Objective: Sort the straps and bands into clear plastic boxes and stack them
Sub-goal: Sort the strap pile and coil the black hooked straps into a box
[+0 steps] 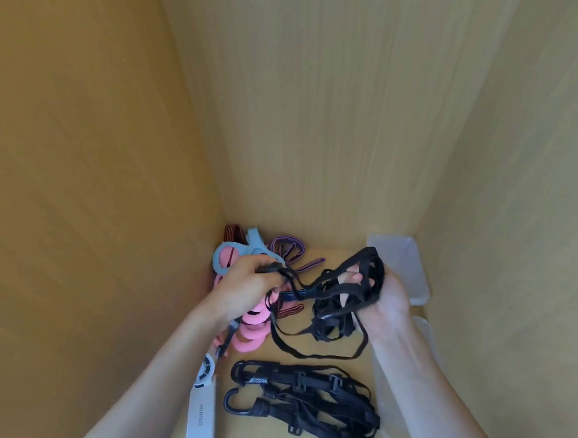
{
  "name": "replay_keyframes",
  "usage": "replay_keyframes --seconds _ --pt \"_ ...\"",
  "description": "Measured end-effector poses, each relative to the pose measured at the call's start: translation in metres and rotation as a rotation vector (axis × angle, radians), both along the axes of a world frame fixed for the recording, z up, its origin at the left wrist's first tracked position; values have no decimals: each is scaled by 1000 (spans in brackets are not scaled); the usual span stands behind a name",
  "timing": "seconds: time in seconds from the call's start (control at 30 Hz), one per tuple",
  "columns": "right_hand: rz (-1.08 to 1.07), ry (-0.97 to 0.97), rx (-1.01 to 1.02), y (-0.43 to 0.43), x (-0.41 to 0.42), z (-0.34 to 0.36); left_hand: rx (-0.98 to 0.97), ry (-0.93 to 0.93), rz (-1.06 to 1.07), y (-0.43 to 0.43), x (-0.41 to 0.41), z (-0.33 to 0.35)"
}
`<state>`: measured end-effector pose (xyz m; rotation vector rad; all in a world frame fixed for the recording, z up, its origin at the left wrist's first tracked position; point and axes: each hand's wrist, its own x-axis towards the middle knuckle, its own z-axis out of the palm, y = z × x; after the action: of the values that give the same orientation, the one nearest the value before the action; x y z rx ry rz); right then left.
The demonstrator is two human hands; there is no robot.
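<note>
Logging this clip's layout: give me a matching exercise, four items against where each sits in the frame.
Items:
1. black strap tangle
2. hooked black straps
3. clear plastic box
4. white MINISO pack

Places:
A. bottom edge, by the left forearm
B. against the right wall, beyond the right hand
C. held between both hands, left hand included
D. flat on the floor, nearest the camera

Pairs: 1-C, 2-D, 3-B, 4-A

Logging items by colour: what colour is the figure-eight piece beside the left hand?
Light blue figure-eight piece, clearest in the head view.
</note>
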<state>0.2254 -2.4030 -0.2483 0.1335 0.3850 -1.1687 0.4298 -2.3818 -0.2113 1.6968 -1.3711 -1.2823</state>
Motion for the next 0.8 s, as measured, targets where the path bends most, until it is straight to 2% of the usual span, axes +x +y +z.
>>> replay_keyframes --seconds 0.07,0.1,0.17,0.27,0.37,0.47,0.8 --pt "31 -145 25 0 0 2 28 44 -37 1 -8 -5" --pt "28 -153 47 -1 -2 1 31 54 -43 1 -11 -6" --pt "28 -36 73 -3 -6 0 26 89 0 0 -13 -5" --pt "120 71 67 -1 -15 -5 -47 108 182 -12 5 7" --pt "113 157 110 5 -20 -19 -172 -21 319 -31 35 24" --pt "158 171 136 13 -13 -34 -273 -147 280 -40 42 42" --pt "356 380 83 32 -5 -70 -333 -198 228 -45 24 65"
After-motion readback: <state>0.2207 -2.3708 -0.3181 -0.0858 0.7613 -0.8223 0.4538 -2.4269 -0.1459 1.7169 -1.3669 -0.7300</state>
